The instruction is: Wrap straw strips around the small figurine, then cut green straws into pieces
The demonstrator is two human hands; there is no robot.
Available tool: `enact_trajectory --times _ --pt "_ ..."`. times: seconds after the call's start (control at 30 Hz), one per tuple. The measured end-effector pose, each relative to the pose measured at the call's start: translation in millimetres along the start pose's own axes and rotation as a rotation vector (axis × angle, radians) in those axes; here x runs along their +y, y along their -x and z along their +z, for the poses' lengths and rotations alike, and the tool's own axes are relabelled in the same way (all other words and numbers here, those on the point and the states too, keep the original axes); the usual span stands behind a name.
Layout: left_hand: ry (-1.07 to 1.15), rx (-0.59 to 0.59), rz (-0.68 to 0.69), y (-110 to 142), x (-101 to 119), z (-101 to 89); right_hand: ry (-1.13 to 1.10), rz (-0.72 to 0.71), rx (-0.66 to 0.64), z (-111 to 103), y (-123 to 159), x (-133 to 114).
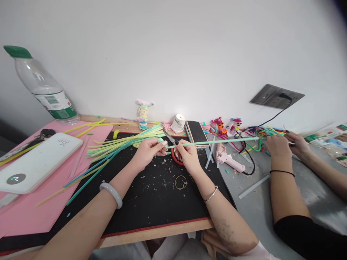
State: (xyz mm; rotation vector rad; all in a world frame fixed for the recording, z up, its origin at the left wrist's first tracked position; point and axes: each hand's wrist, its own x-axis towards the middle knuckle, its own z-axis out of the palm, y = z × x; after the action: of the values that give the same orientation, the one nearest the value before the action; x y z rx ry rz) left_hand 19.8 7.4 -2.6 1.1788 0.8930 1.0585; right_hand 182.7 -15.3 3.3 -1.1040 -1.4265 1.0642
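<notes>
My left hand (148,153) pinches the bent end of a light green pipe cleaner (222,141) between thumb and fingers. Its long straight part stretches right, past my right hand, above the hot glue gun. My right hand (187,156) is closed around small scissors (169,136); their blades point up and left, and a red handle loop shows under the palm. The pipe cleaner also passes by these fingers, but whether they grip it I cannot tell. Left of my hands, a bundle of yellow, green and blue pipe cleaners (108,148) lies spread over the black mat (151,202).
A pink glue gun (229,159), a phone (198,133), a white cup (179,123) and a pipe-cleaner doll (142,115) stand or lie near the wall. At left are a power bank (40,160) and a bottle (45,85). A co-worker's hands (279,146) handle pipe cleaners at right.
</notes>
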Motion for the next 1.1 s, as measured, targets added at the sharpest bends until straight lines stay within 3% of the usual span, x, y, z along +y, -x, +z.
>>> enact_trajectory --times 0.3,0.47,0.7,1.1 --pt "-0.341 -0.155 0.15 2 4 -1.9 0.099 -0.059 -0.015 -6 -3 6" --pt "-0.422 -0.3 0.107 3 3 -1.2 0.177 -0.041 -0.069 -7 -3 8" --pt "-0.424 -0.386 0.037 6 4 0.0 0.22 -0.03 -0.122 -6 -2 7" --pt "-0.492 -0.513 -0.02 9 5 1.3 0.157 0.022 -0.4 -9 -2 7"
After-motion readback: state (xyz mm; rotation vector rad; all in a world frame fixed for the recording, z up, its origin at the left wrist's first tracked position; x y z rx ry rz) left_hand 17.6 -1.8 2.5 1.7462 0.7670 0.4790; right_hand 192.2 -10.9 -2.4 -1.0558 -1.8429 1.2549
